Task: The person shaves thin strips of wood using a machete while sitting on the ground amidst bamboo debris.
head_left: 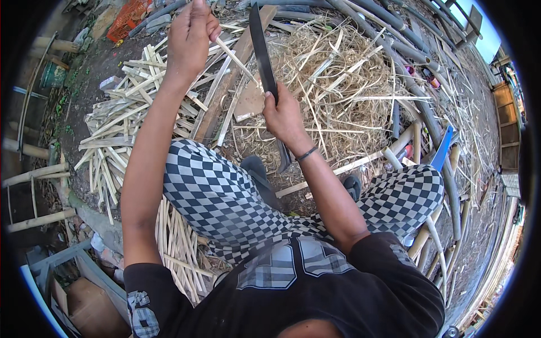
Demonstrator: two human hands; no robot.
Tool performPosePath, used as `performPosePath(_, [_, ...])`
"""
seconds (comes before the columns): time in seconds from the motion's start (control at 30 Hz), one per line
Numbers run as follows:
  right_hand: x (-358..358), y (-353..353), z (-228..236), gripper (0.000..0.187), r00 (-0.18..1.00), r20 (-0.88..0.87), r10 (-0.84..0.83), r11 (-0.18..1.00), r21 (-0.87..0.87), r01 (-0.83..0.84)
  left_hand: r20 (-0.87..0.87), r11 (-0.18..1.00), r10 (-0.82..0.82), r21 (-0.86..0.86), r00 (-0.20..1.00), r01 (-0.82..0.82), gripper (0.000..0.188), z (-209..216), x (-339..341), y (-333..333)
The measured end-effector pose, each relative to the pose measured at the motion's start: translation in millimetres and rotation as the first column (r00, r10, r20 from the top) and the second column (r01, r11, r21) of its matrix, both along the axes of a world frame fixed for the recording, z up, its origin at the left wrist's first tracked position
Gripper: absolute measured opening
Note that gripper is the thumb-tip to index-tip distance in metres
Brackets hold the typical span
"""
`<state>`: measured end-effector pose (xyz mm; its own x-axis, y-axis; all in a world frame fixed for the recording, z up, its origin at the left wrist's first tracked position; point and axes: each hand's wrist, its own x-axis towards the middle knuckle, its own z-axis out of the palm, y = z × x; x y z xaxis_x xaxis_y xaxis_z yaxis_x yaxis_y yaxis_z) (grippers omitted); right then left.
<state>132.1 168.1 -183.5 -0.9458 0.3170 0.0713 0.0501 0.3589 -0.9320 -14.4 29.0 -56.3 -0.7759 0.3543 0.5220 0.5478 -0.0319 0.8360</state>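
Note:
My left hand is raised at the upper left, its fingers closed round a thin pale strip of split bamboo. The strip slants down to the right, and its lower end is close to the blade. In my right hand is a machete with a long dark blade pointing up and away. Its curved handle end shows below my wrist. I cannot tell whether blade and strip touch. Beneath them a wooden plank lies at a slant on the ground.
Tangled shavings cover the ground beyond my right hand. Loose bamboo strips are heaped at the left, with more strips beside my left leg. Bamboo poles line the right. An orange crate stands at the far left.

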Motion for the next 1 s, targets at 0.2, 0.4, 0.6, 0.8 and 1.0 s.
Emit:
performPosePath(0.2, [-24.0, 5.9, 15.3, 0.02, 0.985, -0.16, -0.056, 0.984, 0.156, 0.081, 0.065, 0.98, 0.044, 0.191, 0.997, -0.056, 0.039, -4.7, 4.8, 57.6])
performPosePath(0.4, [-19.4, -11.6, 5.6, 0.016, 0.998, -0.034, 0.045, 0.996, 0.078, -0.043, 0.103, 0.905, -0.079, 0.425, 0.992, 0.028, 0.034, -7.5, -23.4, 48.9])
performPosePath(0.6, [-31.1, 19.1, -23.5, 0.022, 0.995, 0.01, -0.1, 0.994, -0.033, 0.1, 0.25, 0.856, -0.206, 0.515, 0.946, 0.05, 0.039, -26.0, -66.9, 38.9])
performPosePath(0.8, [-44.9, 38.0, 9.7, 0.02, 0.997, -0.07, 0.008, 0.994, 0.106, -0.001, 0.281, 0.89, -0.332, 0.409, 0.9, 0.201, 0.046, 8.0, -40.0, 48.3])
performPosePath(1.0, [-33.1, 0.9, 12.1, 0.023, 0.984, -0.103, 0.146, 0.989, 0.025, -0.145, 0.297, 0.936, -0.118, 0.353, 0.948, 0.006, 0.05, 3.8, 10.2, 54.3])
